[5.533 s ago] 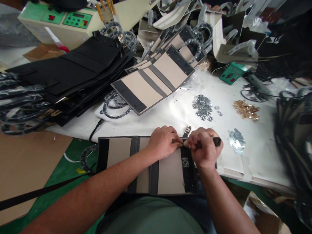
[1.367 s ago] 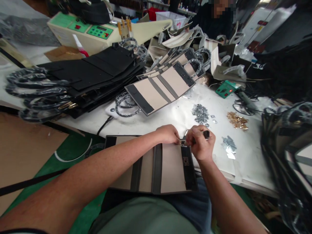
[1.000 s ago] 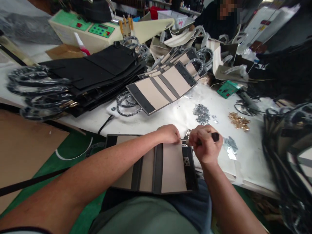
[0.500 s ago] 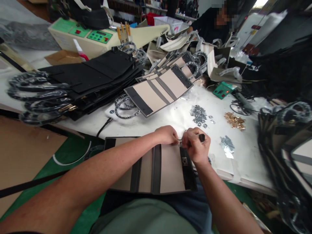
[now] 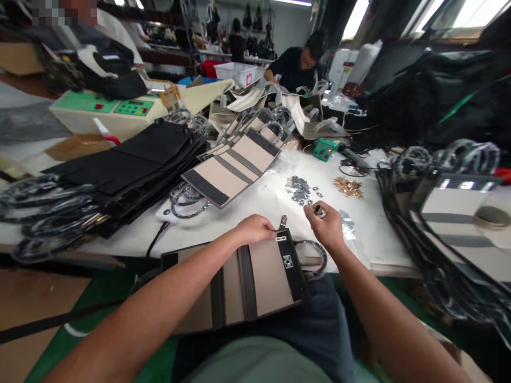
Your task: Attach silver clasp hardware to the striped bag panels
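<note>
Beige and black, the panel (image 5: 272,284) lies at lower centre, its long axis across the frame, below and left of the right hand (image 5: 325,226), which is wrapped around a dark-ended tool (image 5: 319,210) apart from the panel; the nearer left hand (image 5: 255,229) pinches the upper edge beside a metal clasp (image 5: 283,222). Beyond, the white bench (image 5: 267,198) bears small metal pieces (image 5: 297,189) in a crowded workroom.

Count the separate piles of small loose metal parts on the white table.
3: silver square plates beyond the hands, gold-coloured pieces to the right of those, and flat silver strips beside the right hand, which may hide some.
</note>
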Demonstrator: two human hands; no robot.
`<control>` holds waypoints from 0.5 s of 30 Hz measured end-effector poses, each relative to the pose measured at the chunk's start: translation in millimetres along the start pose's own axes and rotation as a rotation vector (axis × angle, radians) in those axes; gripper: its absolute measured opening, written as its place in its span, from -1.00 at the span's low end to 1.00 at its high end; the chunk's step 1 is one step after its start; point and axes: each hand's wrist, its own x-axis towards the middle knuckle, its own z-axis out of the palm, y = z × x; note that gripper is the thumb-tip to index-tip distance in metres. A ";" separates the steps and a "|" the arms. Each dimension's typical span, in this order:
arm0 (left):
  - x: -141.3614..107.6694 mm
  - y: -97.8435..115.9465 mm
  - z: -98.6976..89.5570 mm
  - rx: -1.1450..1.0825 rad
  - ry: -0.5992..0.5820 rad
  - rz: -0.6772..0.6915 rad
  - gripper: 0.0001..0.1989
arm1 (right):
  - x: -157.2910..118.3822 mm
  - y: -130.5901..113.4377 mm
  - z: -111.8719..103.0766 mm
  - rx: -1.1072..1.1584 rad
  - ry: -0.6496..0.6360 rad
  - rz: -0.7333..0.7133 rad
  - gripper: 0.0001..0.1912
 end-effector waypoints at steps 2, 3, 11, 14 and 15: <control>-5.3 1.1 0.4 -0.018 -0.010 0.007 -0.68 | -2.7 3.5 -13.3 -0.152 -0.049 0.016 -0.59; -8.4 2.3 0.3 -0.021 -0.015 0.012 -0.66 | -7.3 5.1 -19.6 -0.195 -0.075 0.021 -0.57; -19.7 7.9 1.0 0.041 0.000 0.030 -0.68 | -122.0 33.4 -62.8 0.046 -0.125 0.391 -0.50; -15.6 7.3 3.7 0.099 0.013 0.035 -0.72 | -168.6 48.0 -51.3 0.265 -0.187 0.610 -0.45; -14.5 7.2 4.8 0.126 0.019 0.038 -0.74 | -179.4 50.4 -42.8 0.343 -0.205 0.662 -0.44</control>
